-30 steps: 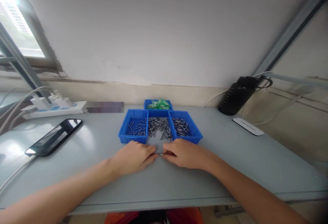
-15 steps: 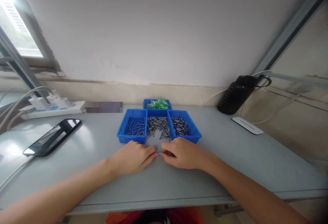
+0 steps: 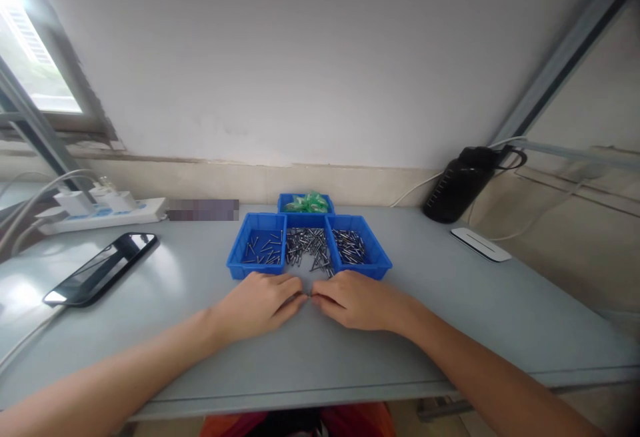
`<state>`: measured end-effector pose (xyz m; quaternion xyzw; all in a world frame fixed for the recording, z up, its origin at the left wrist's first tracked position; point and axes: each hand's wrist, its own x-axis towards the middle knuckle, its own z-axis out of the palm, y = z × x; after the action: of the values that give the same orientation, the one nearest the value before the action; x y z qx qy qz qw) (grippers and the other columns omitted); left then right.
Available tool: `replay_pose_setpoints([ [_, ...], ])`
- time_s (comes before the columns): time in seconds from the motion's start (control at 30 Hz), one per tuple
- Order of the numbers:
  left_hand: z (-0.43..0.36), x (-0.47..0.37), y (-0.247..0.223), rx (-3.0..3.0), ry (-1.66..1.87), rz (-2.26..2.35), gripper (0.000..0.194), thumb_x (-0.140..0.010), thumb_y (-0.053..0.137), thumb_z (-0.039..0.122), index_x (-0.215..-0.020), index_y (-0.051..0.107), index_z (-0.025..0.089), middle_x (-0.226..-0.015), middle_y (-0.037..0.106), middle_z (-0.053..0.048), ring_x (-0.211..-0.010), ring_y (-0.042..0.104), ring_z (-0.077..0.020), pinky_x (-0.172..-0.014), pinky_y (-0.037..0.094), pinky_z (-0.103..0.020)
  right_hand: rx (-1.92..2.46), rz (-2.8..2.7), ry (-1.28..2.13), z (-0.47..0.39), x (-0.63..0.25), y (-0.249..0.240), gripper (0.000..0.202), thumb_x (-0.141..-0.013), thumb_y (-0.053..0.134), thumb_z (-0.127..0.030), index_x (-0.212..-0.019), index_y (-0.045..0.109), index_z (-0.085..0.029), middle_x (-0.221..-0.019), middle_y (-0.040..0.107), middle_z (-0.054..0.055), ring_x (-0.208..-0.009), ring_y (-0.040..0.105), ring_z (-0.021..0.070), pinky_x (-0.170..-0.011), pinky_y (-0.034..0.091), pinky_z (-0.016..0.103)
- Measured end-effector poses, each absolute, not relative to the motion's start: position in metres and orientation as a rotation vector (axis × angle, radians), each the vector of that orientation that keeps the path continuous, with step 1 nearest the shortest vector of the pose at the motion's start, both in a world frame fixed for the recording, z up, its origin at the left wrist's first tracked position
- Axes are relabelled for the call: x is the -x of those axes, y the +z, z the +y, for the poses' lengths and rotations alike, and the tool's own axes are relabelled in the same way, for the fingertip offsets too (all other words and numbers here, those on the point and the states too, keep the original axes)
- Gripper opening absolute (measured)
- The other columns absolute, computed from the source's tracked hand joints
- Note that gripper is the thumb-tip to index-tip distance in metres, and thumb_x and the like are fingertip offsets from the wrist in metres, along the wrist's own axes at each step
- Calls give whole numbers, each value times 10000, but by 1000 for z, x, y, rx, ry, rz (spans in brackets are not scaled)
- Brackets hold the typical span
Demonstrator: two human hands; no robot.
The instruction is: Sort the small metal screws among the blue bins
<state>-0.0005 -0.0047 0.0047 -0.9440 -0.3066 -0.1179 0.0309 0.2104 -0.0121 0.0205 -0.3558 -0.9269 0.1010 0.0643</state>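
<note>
my left hand (image 3: 263, 302) and my right hand (image 3: 353, 298) are meeting fingertip to fingertip over the near part of the grey table (image 3: 280, 370), just in front of the blue bins. fingers of both are pinching a small metal piece (image 3: 309, 295) between them, left fingers on one end, right on the other; most of it is hiding behind my fingertips, so i can't tell its exact shape. left bin (image 3: 257, 268) is holding a few loose screws (image 3: 270, 248), spread thin, blue floor showing. right bin (image 3: 363, 268) is holding a denser heap of short metal pieces (image 3: 350, 247). between these two, a pile of metal parts (image 3: 310, 243) is lying, spilling toward my hands. back bin (image 3: 306, 210) is sitting behind, near the wall (image 3: 310, 77), holding green-and-clear plastic packets (image 3: 313, 202). off to my left, a black phone (image 3: 103, 269) is lying flat with a cable at its near end, and a white power strip (image 3: 105, 215) is sitting beyond it with plugs in. on my right, a black bottle (image 3: 455, 187) with a loop handle is standing tilted in view, and a flat white device (image 3: 480, 245) is lying just beside it.
</note>
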Motion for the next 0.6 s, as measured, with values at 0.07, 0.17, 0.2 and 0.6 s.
replay_pose_setpoints([
  [0.07, -4, 0, 6, 2928, -410, -913, 233, -923, 341, 295, -871, 536, 179, -759, 579, -3, -683, 568, -132, -585, 399, -238, 1062, -2784, 330, -12, -210, 20, 221, -905, 352, -246, -783, 525, -182, -668, 592, -1, -597, 532, 113, -535, 281, 213],
  [0.17, -3, 1, 6, 2939, -438, -872, 229, -922, 346, 292, -885, 542, 179, -782, 570, -7, -709, 560, -130, -604, 414, -241, 1055, -2768, 318, -11, -210, 19, 233, -917, 337, -245, -794, 523, -177, -683, 601, 8, -612, 547, 123, -551, 301, 217],
  [0.2, -3, 1, 6, 2945, -444, -860, 222, -919, 354, 292, -888, 542, 178, -791, 569, -8, -715, 559, -130, -609, 417, -241, 1056, -2765, 312, -11, -210, 19, 234, -919, 333, -240, -798, 523, -176, -676, 597, 8, -607, 546, 124, -550, 302, 218],
  [0.6, -4, 1, 6, 3012, -519, -641, 239, -927, 335, 265, -957, 555, 174, -853, 573, -33, -762, 551, -126, -646, 423, -238, 1065, -2766, 383, -11, -210, 22, 218, -898, 394, -287, -778, 540, -180, -631, 570, -8, -567, 518, 109, -519, 288, 207],
])
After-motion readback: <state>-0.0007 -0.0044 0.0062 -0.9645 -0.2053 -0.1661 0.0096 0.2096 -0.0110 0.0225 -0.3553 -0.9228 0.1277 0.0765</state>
